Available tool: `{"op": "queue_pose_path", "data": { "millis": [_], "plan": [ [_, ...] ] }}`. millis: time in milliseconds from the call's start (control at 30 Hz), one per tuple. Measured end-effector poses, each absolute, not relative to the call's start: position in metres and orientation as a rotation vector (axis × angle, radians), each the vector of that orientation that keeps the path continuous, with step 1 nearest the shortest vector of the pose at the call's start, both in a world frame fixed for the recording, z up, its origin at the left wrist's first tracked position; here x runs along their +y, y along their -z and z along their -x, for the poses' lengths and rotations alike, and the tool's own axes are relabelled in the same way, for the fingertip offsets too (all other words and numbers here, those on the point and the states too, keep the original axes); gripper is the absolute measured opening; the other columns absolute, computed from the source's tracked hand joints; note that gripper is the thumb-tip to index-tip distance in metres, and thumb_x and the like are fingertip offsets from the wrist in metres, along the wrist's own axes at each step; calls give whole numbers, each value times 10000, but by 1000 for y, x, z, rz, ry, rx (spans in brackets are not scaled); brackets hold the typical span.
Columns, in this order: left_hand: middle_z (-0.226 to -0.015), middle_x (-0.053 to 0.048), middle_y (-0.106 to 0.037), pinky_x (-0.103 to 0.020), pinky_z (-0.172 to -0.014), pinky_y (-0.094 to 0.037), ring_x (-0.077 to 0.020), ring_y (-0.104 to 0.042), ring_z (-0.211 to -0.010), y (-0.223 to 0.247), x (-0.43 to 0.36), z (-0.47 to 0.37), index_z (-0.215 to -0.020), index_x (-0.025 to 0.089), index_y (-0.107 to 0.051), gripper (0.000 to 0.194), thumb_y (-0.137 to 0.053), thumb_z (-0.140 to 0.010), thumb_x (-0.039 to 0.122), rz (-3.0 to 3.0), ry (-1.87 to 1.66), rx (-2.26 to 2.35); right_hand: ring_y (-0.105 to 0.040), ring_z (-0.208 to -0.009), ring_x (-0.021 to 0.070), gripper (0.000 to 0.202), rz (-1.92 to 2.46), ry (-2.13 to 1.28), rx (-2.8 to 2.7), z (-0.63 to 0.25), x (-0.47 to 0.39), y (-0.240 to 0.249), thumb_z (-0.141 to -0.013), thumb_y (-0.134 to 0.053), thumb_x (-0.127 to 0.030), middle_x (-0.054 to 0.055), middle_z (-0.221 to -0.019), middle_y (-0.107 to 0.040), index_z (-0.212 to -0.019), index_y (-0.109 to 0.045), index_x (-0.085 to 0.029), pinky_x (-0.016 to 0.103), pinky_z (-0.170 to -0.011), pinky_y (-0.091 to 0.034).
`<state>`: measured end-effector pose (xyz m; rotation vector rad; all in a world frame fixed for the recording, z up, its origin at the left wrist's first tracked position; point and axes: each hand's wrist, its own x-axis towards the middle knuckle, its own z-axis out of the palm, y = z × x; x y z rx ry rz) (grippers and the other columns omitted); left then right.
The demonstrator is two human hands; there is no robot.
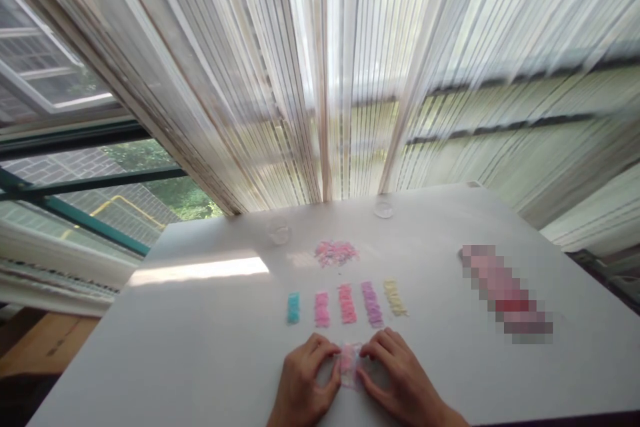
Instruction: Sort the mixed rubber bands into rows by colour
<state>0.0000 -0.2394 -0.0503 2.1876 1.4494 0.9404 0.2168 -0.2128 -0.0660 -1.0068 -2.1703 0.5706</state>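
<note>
Near the front edge of the table, a small clear plastic bag (349, 367) with pinkish contents lies between my two hands. My left hand (307, 377) pinches its left side between thumb and fingers. On the opposite side, my right hand (400, 373) grips the bag the same way. Just beyond are rows of small coloured pieces: a teal row (293, 307), a pink row (322, 309), a coral row (347, 303), a purple row (372, 304) and a yellow row (395, 298). What the pieces are is too small to make out.
A loose pile of mixed pink pieces (337, 253) lies behind the rows. Farther back are a clear round dish (280, 233) and a clear round lid or dish (384, 211). A pixelated pinkish object (505, 293) rests at the right of the white table (175, 347). Curtains (300, 80) hang at the far edge.
</note>
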Motion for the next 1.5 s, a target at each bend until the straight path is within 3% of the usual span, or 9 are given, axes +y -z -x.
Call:
{"op": "queue_pose_path", "data": {
  "millis": [267,633,833,1133,1500],
  "plan": [
    [-768,-11,-663,-246,-636,-523,-164,-675,-692,62,-236,-2,-866,232,-634,136,-539,-913,147,-2257,-962,1460,-605,-807,215,123,1082,-573,-2183,-215,-213,60,-877,-609,-105,42,-836,-650,-899,-625,-225,338,-708,-513],
    [-942,-38,-695,-271,-708,-577,-187,-714,-800,52,-234,2,-1090,250,-669,188,-640,-905,264,-2261,-940,1410,-601,-820,209,96,1060,-595,-2147,-217,-209,58,-869,-618,-124,45,-839,-646,-883,-654,-212,323,-712,-513],
    [-932,-25,-677,-257,-650,-556,-148,-679,-681,52,-234,0,-1002,266,-742,139,-639,-915,299,-2335,-934,1487,-608,-815,197,103,1054,-659,-2083,-215,-206,60,-853,-640,-106,30,-829,-625,-857,-650,-208,307,-719,-510],
    [-880,-21,-686,-231,-660,-555,-134,-669,-677,49,-233,-1,-902,252,-774,131,-643,-894,260,-2361,-942,1499,-612,-806,196,107,1014,-633,-2062,-213,-205,61,-870,-639,-112,27,-826,-627,-852,-661,-215,309,-721,-520],
    [-876,-27,-661,-205,-613,-542,-118,-648,-654,53,-232,3,-918,241,-772,168,-616,-934,300,-2247,-1006,1441,-632,-861,209,137,1029,-683,-2044,-214,-207,56,-846,-677,-142,43,-896,-661,-961,-685,-217,323,-761,-535]
  ]
}}
